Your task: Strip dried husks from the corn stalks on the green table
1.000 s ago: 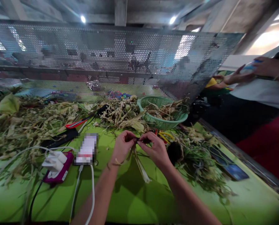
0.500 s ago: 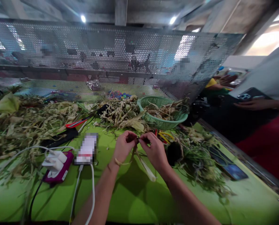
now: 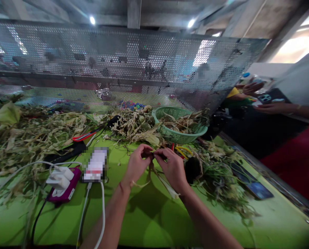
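Note:
Above the green tabletop (image 3: 149, 228), my left hand (image 3: 138, 163) and my right hand (image 3: 170, 165) meet fingertip to fingertip. Both pinch the upper end of a pale dried husk strip (image 3: 167, 185), and a small dark bit shows between the fingers. One thin end of the strip curls by my left wrist; the wider pale end hangs below my right hand. Exactly how the fingers grip the dark bit is hidden. Just beyond my hands stands a green plastic colander (image 3: 180, 136) with dried husks in it.
Dried husks (image 3: 48, 138) cover the left. A red cutter (image 3: 84, 136), a charging phone (image 3: 96, 164) and a purple power strip (image 3: 63, 188) lie left of my hands. Green stems (image 3: 222, 180) and another phone (image 3: 259, 189) are right. A perforated metal screen (image 3: 113, 65) stands behind; a person holds a phone at right.
My hands stay pinched together in nearly the same place. The hanging strip ends have shifted slightly to the right. At the right, the other person's hand and phone have moved a little leftward and up.

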The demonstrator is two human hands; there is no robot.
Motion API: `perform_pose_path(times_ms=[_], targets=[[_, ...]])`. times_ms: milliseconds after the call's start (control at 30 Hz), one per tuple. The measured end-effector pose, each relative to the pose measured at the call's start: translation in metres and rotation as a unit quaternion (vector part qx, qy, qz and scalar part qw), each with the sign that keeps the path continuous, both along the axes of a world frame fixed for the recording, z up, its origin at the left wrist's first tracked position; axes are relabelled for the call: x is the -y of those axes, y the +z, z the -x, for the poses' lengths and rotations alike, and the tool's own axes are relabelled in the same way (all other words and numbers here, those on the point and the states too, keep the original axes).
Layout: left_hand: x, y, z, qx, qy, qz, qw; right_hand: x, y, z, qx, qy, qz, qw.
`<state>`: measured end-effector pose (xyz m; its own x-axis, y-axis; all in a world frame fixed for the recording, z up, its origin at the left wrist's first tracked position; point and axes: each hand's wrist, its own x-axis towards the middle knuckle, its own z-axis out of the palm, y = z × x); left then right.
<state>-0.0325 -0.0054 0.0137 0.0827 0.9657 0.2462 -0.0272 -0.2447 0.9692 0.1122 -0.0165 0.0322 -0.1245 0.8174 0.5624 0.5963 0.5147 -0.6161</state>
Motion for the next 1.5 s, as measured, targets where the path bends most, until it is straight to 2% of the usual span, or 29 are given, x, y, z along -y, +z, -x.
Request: perform_pose_path(times_ms=[167,367,633,867,1200,1333,1500], targets=[[0.0,0.001,0.001,-0.028,0.019,-0.011,0.999,0.001,0.002,-0.002,0.07,0.012,-0.015,0.997],[0.002,0.001,0.001,-0.097,0.049,-0.039,0.993,-0.001,0.002,-0.005,0.197,0.009,-0.045,0.979],[0.005,0.005,0.002,-0.147,0.073,-0.075,0.984,-0.003,0.0,-0.003,0.254,-0.03,-0.074,0.964],[0.005,0.004,0.004,-0.158,0.064,-0.105,0.98,-0.003,-0.004,-0.003,0.237,-0.032,-0.064,0.969],[0.006,0.009,0.007,-0.178,0.063,-0.112,0.976,-0.006,0.0,-0.004,0.155,0.023,0.002,0.988],[0.003,0.007,0.007,-0.146,0.05,-0.083,0.985,-0.009,-0.001,-0.007,0.09,0.045,0.034,0.994],[-0.001,0.001,0.007,-0.049,-0.006,0.0,0.999,-0.014,-0.007,-0.01,-0.007,0.069,0.085,0.994]])
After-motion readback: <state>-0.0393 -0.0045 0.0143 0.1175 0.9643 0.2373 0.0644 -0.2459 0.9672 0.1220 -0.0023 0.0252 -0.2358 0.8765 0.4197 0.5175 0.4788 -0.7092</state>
